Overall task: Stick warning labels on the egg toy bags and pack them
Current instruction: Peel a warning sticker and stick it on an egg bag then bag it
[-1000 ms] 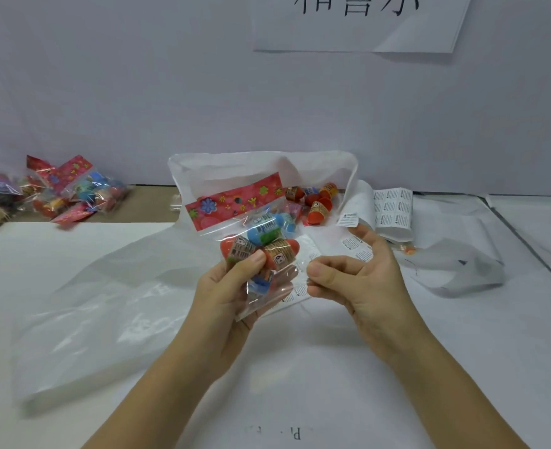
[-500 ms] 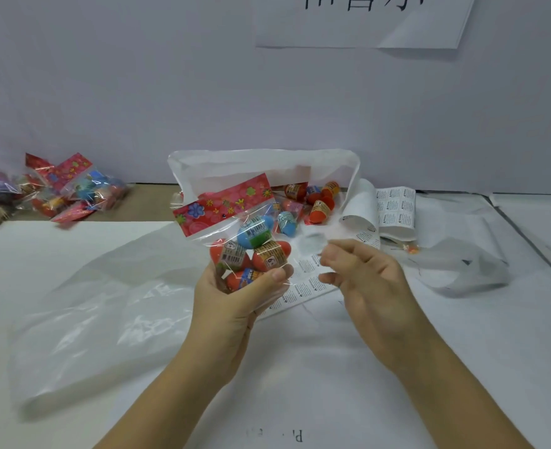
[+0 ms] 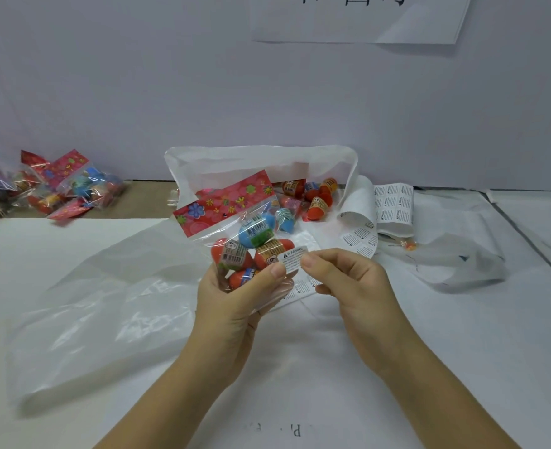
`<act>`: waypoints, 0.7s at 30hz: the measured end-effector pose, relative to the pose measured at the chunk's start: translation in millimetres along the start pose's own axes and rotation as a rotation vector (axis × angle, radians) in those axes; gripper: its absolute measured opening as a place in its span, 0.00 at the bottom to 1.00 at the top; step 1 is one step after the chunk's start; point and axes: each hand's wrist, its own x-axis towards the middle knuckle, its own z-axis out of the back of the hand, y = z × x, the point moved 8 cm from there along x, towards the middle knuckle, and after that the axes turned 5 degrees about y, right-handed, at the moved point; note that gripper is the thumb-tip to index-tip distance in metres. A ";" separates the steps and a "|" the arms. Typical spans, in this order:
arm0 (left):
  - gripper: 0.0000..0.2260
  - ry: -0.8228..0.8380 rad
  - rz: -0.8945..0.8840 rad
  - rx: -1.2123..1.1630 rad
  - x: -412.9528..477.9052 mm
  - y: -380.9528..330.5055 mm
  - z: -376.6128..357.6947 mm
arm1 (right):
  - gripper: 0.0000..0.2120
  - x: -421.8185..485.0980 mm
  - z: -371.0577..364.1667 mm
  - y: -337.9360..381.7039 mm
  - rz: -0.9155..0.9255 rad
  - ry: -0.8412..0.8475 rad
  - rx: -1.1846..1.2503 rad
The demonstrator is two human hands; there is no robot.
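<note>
Across the smooth white paper-covered table [image 3: 429, 367], we've got a big filmy translucent plastic bag [image 3: 89, 319] lying flat on the left, with a pale wall [image 3: 138, 92] behind. Centre stage, the crinkly clear egg toy bag [image 3: 235, 228] with its red flowered header is up off the table, gripped from below by the left hand [image 3: 235, 303]. And the right hand [image 3: 358, 283] pinches a small white rectangular warning label [image 3: 293, 259] at the bag's lower front.
</note>
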 end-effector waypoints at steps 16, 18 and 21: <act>0.33 -0.022 -0.028 0.040 -2.2 -2.0 -1.4 | 0.07 -1.8 6.6 -5.4 0.027 -0.115 -0.191; 0.32 -0.033 -0.042 0.050 -3.1 -2.6 -1.4 | 0.10 -3.6 7.7 -3.6 0.050 -0.153 -0.209; 0.32 -0.044 -0.071 0.068 -4.6 -4.4 -1.6 | 0.18 -7.3 9.5 2.2 0.100 -0.208 -0.246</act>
